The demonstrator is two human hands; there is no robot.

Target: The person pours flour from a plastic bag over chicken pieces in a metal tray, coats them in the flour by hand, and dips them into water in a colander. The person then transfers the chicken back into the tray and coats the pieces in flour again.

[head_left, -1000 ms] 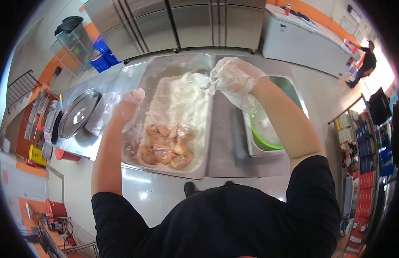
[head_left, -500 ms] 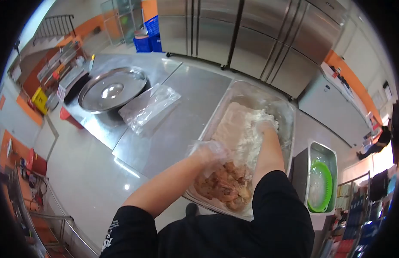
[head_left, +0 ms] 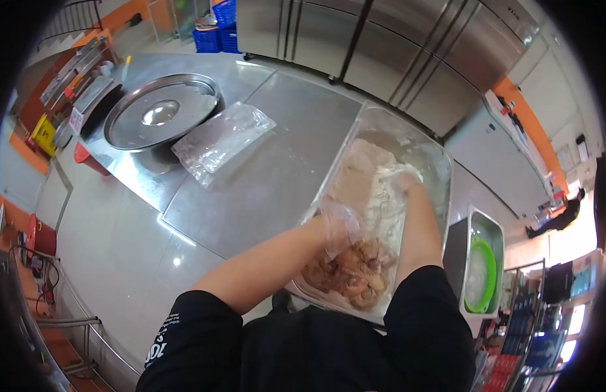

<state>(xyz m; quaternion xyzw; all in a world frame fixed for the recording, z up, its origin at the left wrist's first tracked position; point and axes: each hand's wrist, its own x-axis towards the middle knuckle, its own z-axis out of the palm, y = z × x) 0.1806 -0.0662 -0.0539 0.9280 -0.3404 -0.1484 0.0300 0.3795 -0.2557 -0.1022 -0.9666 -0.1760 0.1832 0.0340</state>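
A large clear plastic tub (head_left: 444, 196) holds pale flour (head_left: 361, 166) toward its far end and raw, marinated meat pieces (head_left: 355, 277), probably chicken, at the near end. In a loose clear plastic glove, my left hand (head_left: 343, 225) is over the tub's middle, where flour and meat meet. Its fingers point down and do not show clearly. My right hand (head_left: 405, 181) reaches into the flour near the tub's right wall, its fingers buried or hidden in the white powder. Whether either hand grasps anything cannot be made out.
Left on the steel table (head_left: 277, 176) are a large round lidded pot (head_left: 162, 114) and a clear plastic bag (head_left: 224, 140). A metal basin (head_left: 473, 261) with a green basket (head_left: 482, 274) stands right of the tub. Steel refrigerators (head_left: 381, 52) line the back. Another person (head_left: 564, 214) is far right.
My left hand has moved slightly right and inward, over the flour and meat. My right hand is still in the flour, slightly higher in the tub. The camera view has shifted a little.
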